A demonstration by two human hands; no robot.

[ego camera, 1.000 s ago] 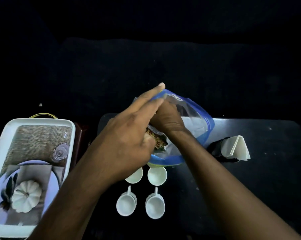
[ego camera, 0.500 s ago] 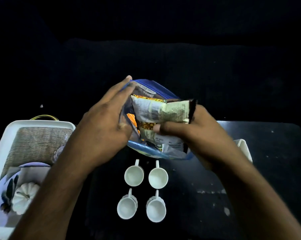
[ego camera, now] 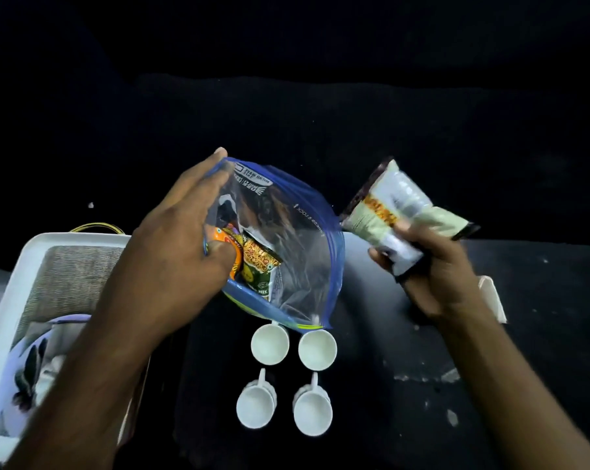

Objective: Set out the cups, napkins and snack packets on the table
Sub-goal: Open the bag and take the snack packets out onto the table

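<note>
right grip [ego camera: 432, 276] clamped on pale snack packet [ego camera: 392, 215], frame centre-right, above dark worktop [ego camera: 524, 334]. left grip [ego camera: 185, 252] pinches zip bag [ego camera: 286, 245] rim. packet likely light, crinkly, slippery; hold mid-body. four cups [ego camera: 269, 342] below.

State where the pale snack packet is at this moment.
In the head view, the pale packet is right of centre, gripped in the right hand, held above the table just right of the zip bag.

The scene was dim, lit from above near the wearer; the far background fell black. The right hand [ego camera: 436, 276] and its snack packet [ego camera: 393, 212] were motion-blurred.
</note>
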